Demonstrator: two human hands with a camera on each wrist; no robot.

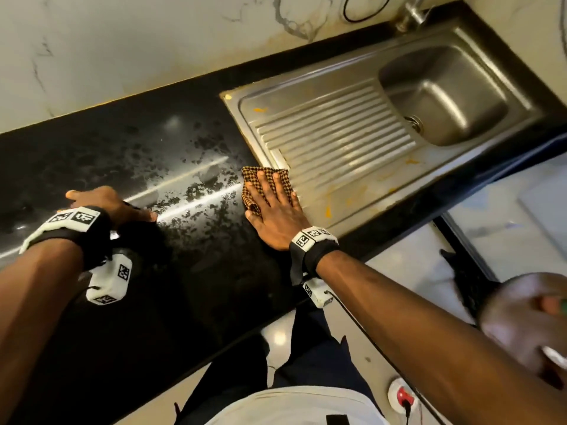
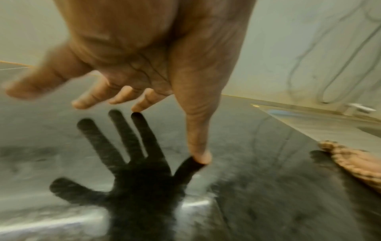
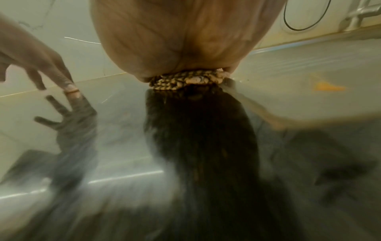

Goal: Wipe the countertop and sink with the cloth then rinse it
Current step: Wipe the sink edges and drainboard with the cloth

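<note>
Mid-wipe, I'd say. My right hand (image 1: 277, 207), fingers straight and spread, presses the one cloth (image 1: 264, 187) at frame centre, straddling the counter (image 1: 184, 271) and sink (image 1: 337, 133) edge. Left hand (image 1: 104, 204) fingertips rest on the counter, fingers loose. Around five orange stains left on the drainboard, blur permitting. Rinse not started.

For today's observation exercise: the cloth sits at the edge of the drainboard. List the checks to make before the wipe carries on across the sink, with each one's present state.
1. Right hand flat on the cloth: ok.
2. Cloth at the countertop and drainboard seam: ok.
3. Orange stains on the drainboard cleared: not ok.
4. Left hand fingertips bracing on the countertop: ok.
5. Basin free of objects: ok.
6. Cloth damp enough: cannot tell.
</note>
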